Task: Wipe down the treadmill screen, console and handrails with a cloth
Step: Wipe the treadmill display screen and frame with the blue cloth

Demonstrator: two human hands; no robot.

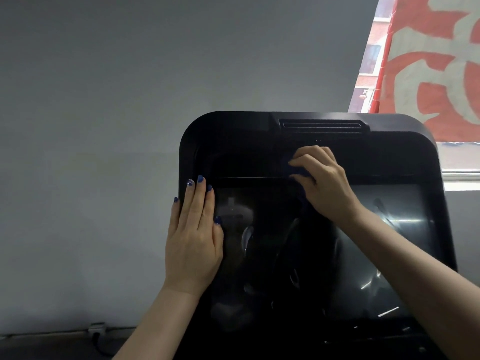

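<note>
The black treadmill console [233, 136] fills the middle of the head view, with its dark glossy screen [376, 250] below a thin ledge. My right hand [324, 183] grips a dark blue cloth [288, 165] and holds it against the console just above the screen's top edge. Most of the cloth is hidden under the fingers. My left hand [194, 237] lies flat with straight fingers on the console's left edge, partly over the screen. No handrails are in view.
A grey wall [104, 100] stands close behind the console. At the upper right is a window with a red and white banner [436, 61]. A cable and socket [97, 331] sit at the wall's foot, lower left.
</note>
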